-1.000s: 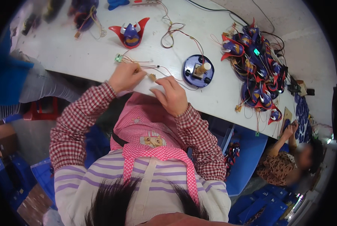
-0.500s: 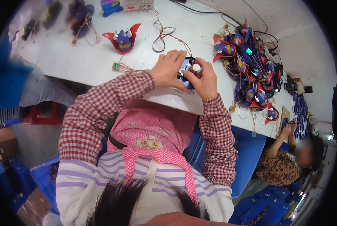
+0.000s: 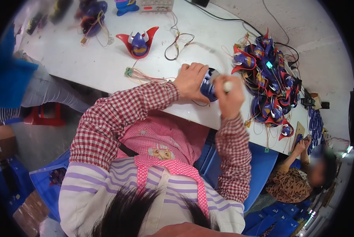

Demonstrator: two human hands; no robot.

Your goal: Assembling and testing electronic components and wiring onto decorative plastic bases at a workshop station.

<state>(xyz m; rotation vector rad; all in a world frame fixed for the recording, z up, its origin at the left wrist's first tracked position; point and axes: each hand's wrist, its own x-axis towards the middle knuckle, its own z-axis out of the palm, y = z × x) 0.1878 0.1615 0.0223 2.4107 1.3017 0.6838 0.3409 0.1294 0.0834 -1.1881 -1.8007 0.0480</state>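
Hands met over the near edge of the white table [image 3: 86,63] when I looked down. My left hand [image 3: 191,81] was cupped around a round dark-blue plastic part [image 3: 208,85], gripping it from the left side so that only its right portion showed past my fingers. My right hand [image 3: 229,99] was closed in a fist around a white rod-like tool [image 3: 227,85], whose pale tip stood right against the blue part; I could not tell whether the tip actually touched it. The blue part sat at the table's front edge, just left of a big heap of red-and-blue toy pieces [image 3: 266,87] tangled with wires. Thin pinkish wires with a small green circuit board [image 3: 128,72] lay on the table just beside my left wrist. Farther back stood a single red-and-blue horned toy piece [image 3: 139,41], well apart from my hands, with a dark looped cable [image 3: 177,45] to its right. At the far right end of the table another person's hand [image 3: 301,146] rested near some flat blue parts.
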